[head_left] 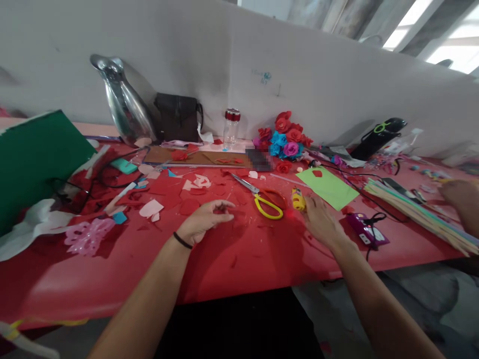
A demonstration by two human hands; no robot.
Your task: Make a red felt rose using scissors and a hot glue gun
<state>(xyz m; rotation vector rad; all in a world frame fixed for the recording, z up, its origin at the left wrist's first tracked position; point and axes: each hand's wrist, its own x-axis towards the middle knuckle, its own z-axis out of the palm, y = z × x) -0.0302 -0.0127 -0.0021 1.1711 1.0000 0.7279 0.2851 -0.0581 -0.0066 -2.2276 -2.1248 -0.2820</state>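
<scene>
My left hand (pixel 207 218) hovers over the red table cover (pixel 239 264), thumb and fingers curved and apart. No object shows clearly between them. My right hand (pixel 322 222) is at a small yellow object with a printed label (pixel 298 199). Its fingers press against the right side of this object, whose exact kind I cannot make out. A red glow shows on the cover just below it. Between my hands lies a pair of scissors (pixel 258 193) with one yellow and one orange-red handle loop, blades pointing away to the left.
Paper flowers (pixel 288 139), a glass jar (pixel 231 128), a dark bag (pixel 178 117) and a metal jug (pixel 125 102) stand along the wall. Green paper (pixel 331 187), a purple power socket (pixel 364 230) and long sticks (pixel 422 217) lie right. Another person's arm (pixel 462 207) reaches in there.
</scene>
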